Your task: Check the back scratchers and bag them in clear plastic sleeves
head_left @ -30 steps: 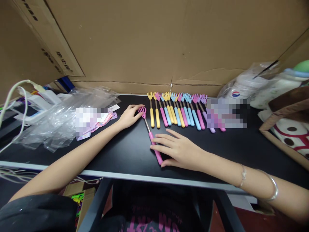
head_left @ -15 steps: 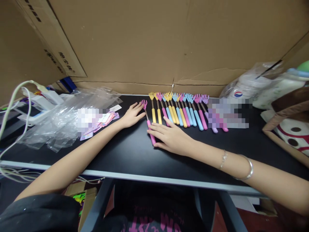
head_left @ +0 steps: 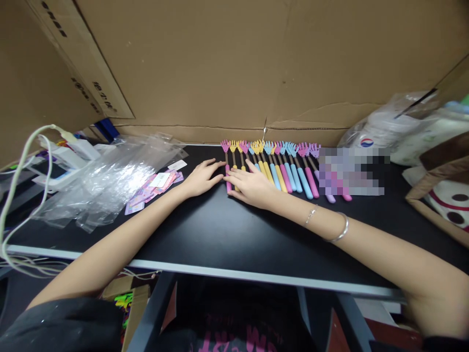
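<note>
Moved up the frame since the earlier view: one pink claw-headed back scratcher with slim metal rod (head_left: 227,168) — now at the left end of the row of yellow, pink, blue and purple plastic-handled back scratchers (head_left: 283,177), upper centre, on the black flat-topped table (head_left: 205,237). Left hand (head_left: 202,180): grip spread, fingertips beside the pink handle. Right hand (head_left: 254,187): grip spread, fingers across the leftmost handles — silver metal bangle (head_left: 345,228) on forearm.

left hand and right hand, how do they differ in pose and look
The left hand is beside the leftmost pink scratcher; the right hand reaches over the left end of the scratcher row. The left wrist shows no jewellery; the right arm wears a bracelet and bangle. Both are palm down.
</note>
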Demonstrator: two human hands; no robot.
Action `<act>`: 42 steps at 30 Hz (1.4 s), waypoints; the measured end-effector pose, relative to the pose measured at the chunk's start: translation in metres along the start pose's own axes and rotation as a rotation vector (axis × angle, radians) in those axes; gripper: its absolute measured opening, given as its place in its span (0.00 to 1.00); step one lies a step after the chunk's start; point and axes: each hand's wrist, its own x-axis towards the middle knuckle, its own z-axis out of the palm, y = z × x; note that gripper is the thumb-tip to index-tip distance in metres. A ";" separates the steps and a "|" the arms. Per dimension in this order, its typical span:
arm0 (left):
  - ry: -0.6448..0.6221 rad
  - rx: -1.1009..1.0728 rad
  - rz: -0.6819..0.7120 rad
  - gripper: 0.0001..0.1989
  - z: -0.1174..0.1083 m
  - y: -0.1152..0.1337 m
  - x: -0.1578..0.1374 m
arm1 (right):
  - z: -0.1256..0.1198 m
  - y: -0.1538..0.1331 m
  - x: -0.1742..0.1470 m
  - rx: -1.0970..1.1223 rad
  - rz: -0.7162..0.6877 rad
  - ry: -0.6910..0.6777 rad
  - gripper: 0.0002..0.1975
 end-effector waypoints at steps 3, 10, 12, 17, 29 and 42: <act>0.019 0.009 0.001 0.26 -0.001 0.001 0.000 | 0.002 -0.001 0.001 -0.002 0.025 -0.002 0.22; 0.029 -0.005 0.027 0.31 0.001 0.001 -0.001 | -0.001 0.003 -0.014 0.043 0.103 0.018 0.27; 0.016 0.013 0.044 0.31 0.003 0.002 -0.002 | -0.007 0.012 -0.025 0.033 0.127 0.025 0.26; -0.010 0.031 0.092 0.29 0.007 0.009 -0.005 | -0.029 0.055 -0.066 -0.043 0.321 0.009 0.25; -0.041 0.066 0.110 0.28 0.009 0.021 -0.010 | -0.026 0.131 -0.134 0.069 0.607 -0.060 0.34; -0.052 0.147 0.113 0.30 0.009 0.023 -0.008 | -0.019 0.121 -0.130 -0.038 0.749 -0.167 0.36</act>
